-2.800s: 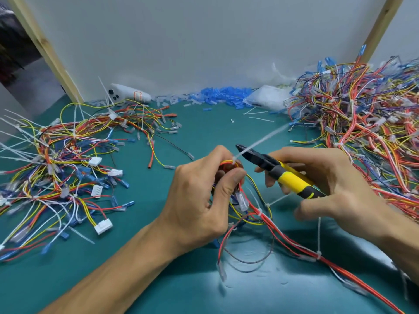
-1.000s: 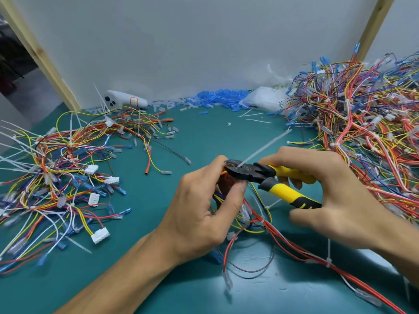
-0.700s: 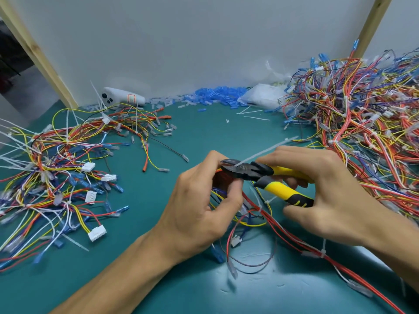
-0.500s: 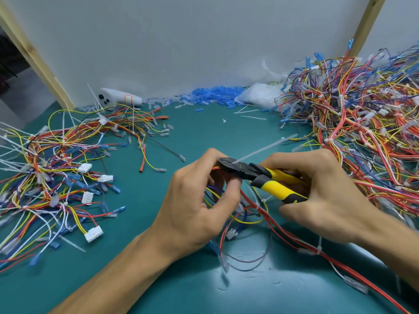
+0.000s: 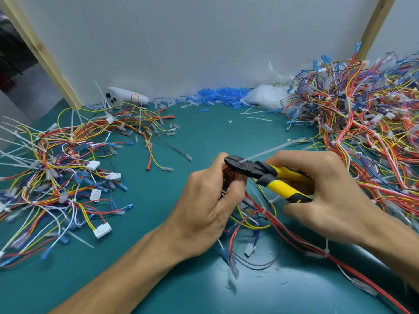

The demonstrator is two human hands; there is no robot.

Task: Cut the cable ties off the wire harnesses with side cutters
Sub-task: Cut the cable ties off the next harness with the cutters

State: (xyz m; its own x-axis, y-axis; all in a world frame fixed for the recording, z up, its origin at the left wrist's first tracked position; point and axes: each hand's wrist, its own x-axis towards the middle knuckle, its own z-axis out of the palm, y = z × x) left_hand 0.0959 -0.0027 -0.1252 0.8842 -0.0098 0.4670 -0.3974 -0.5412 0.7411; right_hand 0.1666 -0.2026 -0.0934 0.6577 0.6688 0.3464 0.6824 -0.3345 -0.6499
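My left hand (image 5: 204, 207) grips a bundled wire harness (image 5: 254, 214) of red, yellow and blue wires just above the green mat. My right hand (image 5: 326, 196) holds yellow-and-black side cutters (image 5: 267, 175) by the handles. The black jaws sit at the top of the bundle, right beside my left fingertips. They are at the base of a white cable tie (image 5: 272, 149), whose long tail sticks out up and to the right. The tie's head is hidden by the jaws and my fingers.
A big tangle of harnesses (image 5: 367, 132) is heaped at the right, and a looser spread (image 5: 56, 173) lies at the left. Blue sleeves (image 5: 217, 96), a plastic bag (image 5: 265, 98) and a white device (image 5: 124, 98) line the back wall. Green mat (image 5: 217, 137) shows between the piles.
The cutters have moved left, from beside the bundle onto the base of the cable tie by my left fingertips. My left hand has kept its grip on the harness.
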